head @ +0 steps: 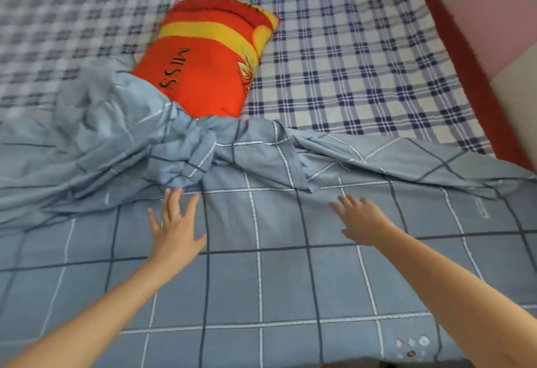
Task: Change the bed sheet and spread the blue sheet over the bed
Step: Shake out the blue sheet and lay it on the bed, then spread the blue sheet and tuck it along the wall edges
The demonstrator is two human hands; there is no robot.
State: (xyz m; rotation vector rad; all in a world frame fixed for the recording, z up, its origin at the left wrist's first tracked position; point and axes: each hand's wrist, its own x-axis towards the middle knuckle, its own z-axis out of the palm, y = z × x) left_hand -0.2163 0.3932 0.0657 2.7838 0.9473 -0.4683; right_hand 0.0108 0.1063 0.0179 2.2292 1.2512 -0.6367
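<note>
as left hand (174,231), right hand (363,222) splay, blue sheet (261,280) overlaps pillow (209,56).

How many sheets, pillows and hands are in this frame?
Sheets: 2, light blue grid-lined sheet and blue-and-white plaid sheet.
Pillows: 1, red-and-yellow rectangular pillow.
Hands: 2, left hand and right hand.
Total: 5.
</note>
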